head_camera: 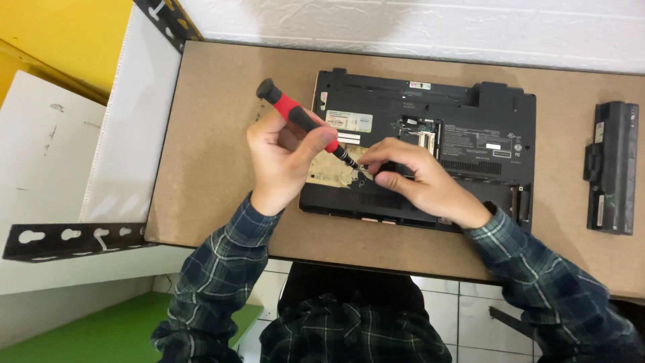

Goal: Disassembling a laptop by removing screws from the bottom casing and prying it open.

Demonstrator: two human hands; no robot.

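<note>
- The brown fibreboard tabletop [222,134] carries everything, pushed against a white textured wall [470,27], so the work sits square in front of the person.
- A black laptop [470,175] lies upside down in the middle of the tabletop, its underside up, presumably so the fixings can be reached; an open bay near its centre shows circuit parts, and pale labels lie on its left side.
- A long black battery pack [613,168] lies well apart at the right edge, out of the way of both arms.
- The left hand [282,161] is closed around a red-and-black screwdriver [302,121], fingers wrapped on the grip and the tool tilted, its tip down on the laptop's left half.
- The right hand [416,178] rests on the laptop's base just beside that tip, fingers curled and pinched together; it seems to steady the tip or hold something small, but I cannot tell which.
- Both sleeves are dark plaid.
</note>
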